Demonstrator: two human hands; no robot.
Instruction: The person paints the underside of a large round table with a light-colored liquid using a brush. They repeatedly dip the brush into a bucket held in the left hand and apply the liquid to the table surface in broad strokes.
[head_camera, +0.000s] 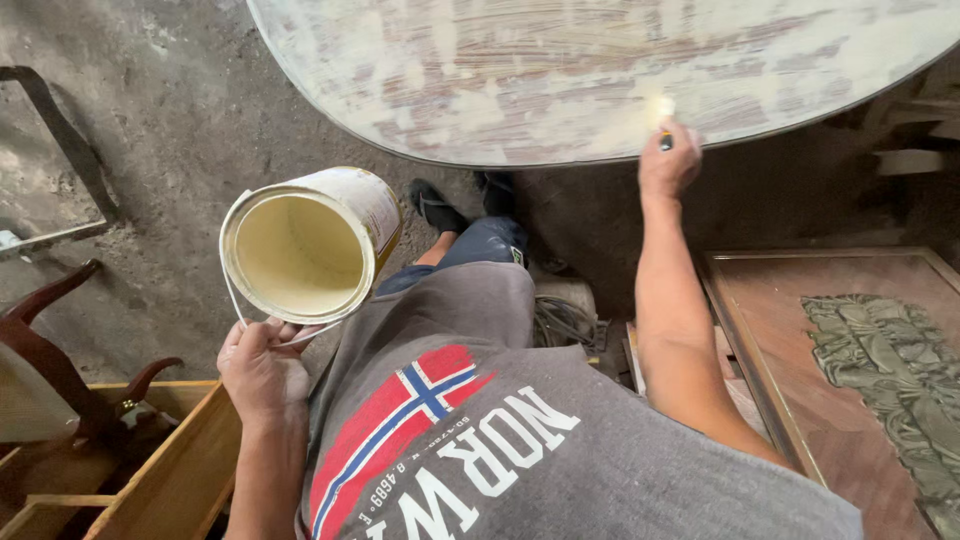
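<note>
While the left hand grips the wire bail of a round metal paint can, tilted so its cream-coated inside faces up, the right hand is clenched around a small brush whose cream tip touches the rounded, patchily whitewashed wooden tabletop near its edge. Judging by this, coating the tabletop is under way; the next stroke seems to call for spreading paint evenly over the bare reddish streaks. Below lies a rough grey concrete floor; a carved wooden panel sits right, a dark chair left.
</note>
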